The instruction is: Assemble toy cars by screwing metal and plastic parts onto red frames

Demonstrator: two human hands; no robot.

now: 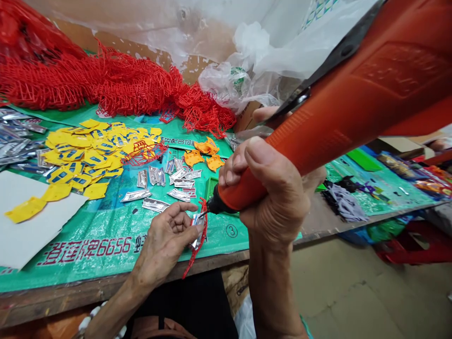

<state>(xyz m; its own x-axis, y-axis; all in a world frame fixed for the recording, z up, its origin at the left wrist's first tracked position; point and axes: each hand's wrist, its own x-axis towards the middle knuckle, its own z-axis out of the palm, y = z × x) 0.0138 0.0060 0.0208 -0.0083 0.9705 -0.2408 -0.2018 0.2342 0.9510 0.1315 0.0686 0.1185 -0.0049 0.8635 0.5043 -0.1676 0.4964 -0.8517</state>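
My right hand (271,193) is wrapped round a large orange power screwdriver (328,108), which slants down to the left. Its thin bit touches or nearly touches a small silver part (197,230) set against a red plastic frame (202,240). My left hand (173,230) pinches the silver part and red frame between thumb and fingers near the table's front edge. Loose silver parts (181,183) lie just beyond my left hand, beside several orange pieces (206,147) and a small green basket (211,188).
Yellow pieces (95,150) are heaped at the left by a grey-white board (24,235). Red frames (130,84) pile up along the back near clear plastic bags (247,66). Grey and black parts (344,200) lie at the right. The wooden table edge (70,294) runs along the front.
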